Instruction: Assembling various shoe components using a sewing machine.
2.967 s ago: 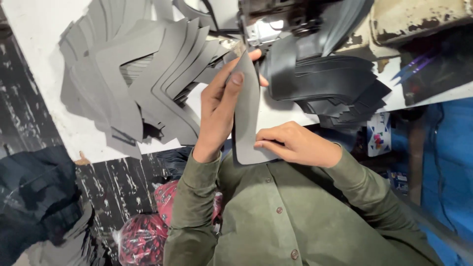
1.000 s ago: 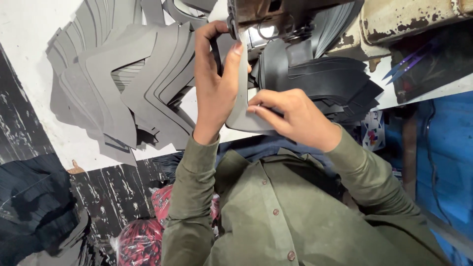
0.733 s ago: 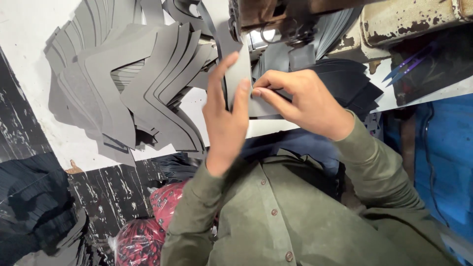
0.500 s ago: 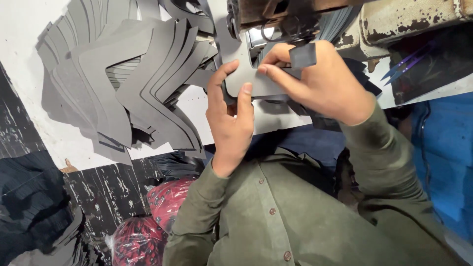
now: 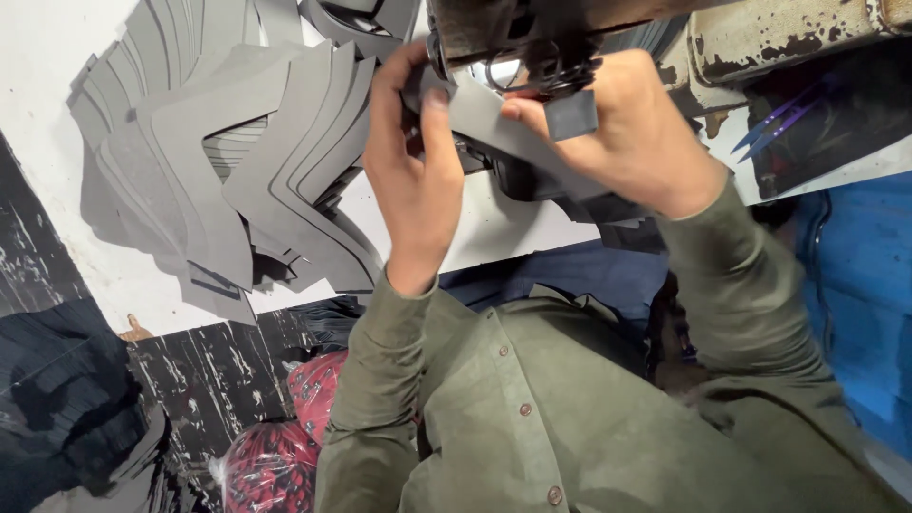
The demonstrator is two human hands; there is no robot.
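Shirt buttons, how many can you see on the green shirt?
3: one button high on the chest, one just below it, one near the bottom edge. Others may be hidden by folds.

Left hand (image 5: pixel 410 180) and right hand (image 5: pixel 622 128) pinch a grey cut piece (image 5: pixel 503 128) under the sewing machine (image 5: pixel 570 28); grey pieces (image 5: pixel 237 161) fan across the white worktop (image 5: pixel 494 237).

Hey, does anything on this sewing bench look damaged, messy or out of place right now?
The sewing machine's cream body is chipped, with dark patches where paint is gone. The grey cut pieces lie in a loose, fanned heap rather than a square stack. Both the left hand and right hand hold one grey piece normally.
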